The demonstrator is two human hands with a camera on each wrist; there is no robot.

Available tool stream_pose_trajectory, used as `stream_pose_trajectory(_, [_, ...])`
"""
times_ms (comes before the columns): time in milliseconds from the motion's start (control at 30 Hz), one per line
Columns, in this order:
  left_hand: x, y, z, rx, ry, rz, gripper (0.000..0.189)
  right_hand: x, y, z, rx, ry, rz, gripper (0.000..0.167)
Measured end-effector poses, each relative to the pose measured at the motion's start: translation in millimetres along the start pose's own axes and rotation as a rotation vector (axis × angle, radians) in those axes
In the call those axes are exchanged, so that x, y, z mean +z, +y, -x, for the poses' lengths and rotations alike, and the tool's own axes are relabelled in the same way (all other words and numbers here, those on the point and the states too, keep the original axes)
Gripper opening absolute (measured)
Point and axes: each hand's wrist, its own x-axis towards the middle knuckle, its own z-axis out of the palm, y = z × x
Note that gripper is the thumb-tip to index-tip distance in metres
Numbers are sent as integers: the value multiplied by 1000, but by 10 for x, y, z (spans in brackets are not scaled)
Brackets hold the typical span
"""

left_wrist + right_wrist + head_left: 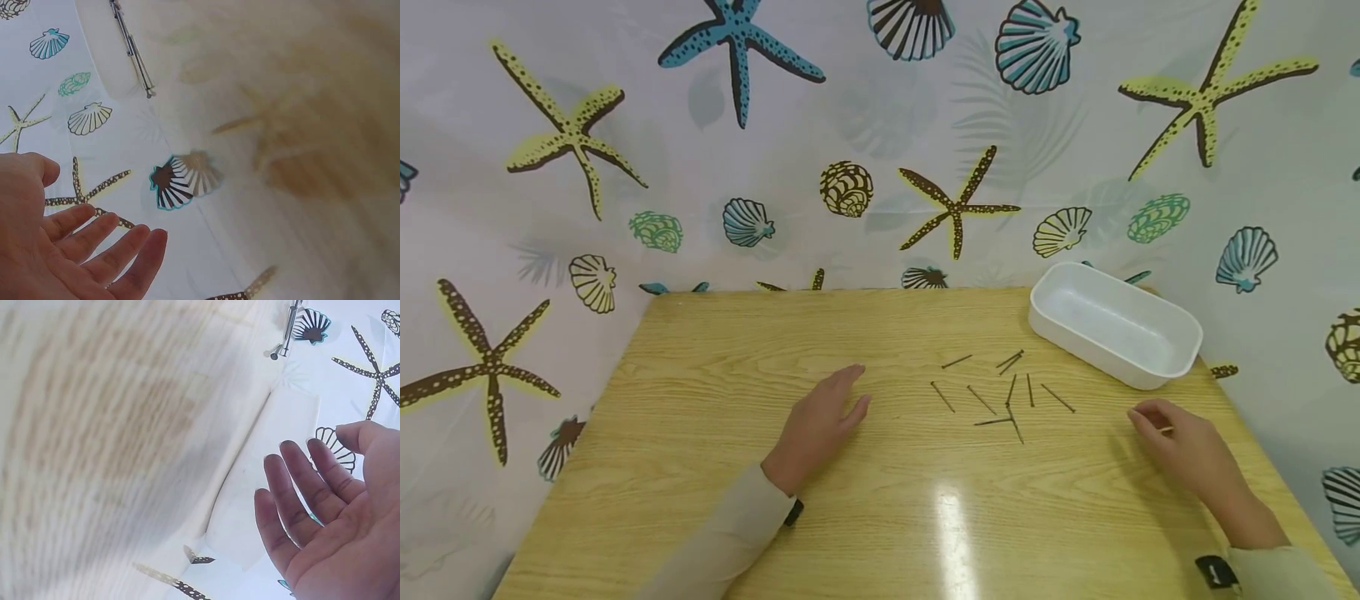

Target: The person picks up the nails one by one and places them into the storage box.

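Several thin metal nails (943, 397) lie scattered on the wooden table (760, 333), some touching or crossing. To their left my left hand (817, 425) hovers low over the tabletop, fingers extended and thumb apart. Its palm and fingers (137, 259) hold nothing in the left wrist view, where nails (132, 50) show at the top. On the right side my right hand (1183, 446) is held over the table, in front of the white container (1093, 357). The right wrist view shows its fingers (294, 500) relaxed and slightly bent, with nothing in them.
The white, round-cornered container stands at the table's back right corner, its inside bare. A patterned cloth (820, 108) with starfish and shells hangs behind the table and down both sides. Light glares off the front of the tabletop.
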Motion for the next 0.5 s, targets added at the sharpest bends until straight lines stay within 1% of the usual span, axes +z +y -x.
stream_pose_trajectory(100, [49, 49, -43, 25, 7, -8, 47, -7, 41, 4, 34, 0, 16, 38])
stream_pose_trajectory(233, [126, 87, -112, 90, 30, -53, 46, -16, 82, 15, 101, 14, 79, 46])
stream_pose_trajectory(333, [189, 140, -167, 123, 26, -80, 45, -21, 123, 18, 151, 37, 128, 52])
stream_pose_trajectory(433, [239, 226, -225, 151, 15, -85, 45, -34, 159, 16, 189, 66, 136, 57])
stream_pose_trajectory(500, [270, 293, -271, 172, 9, -88, 44, -41, 178, 15, 200, 95, 123, 57])
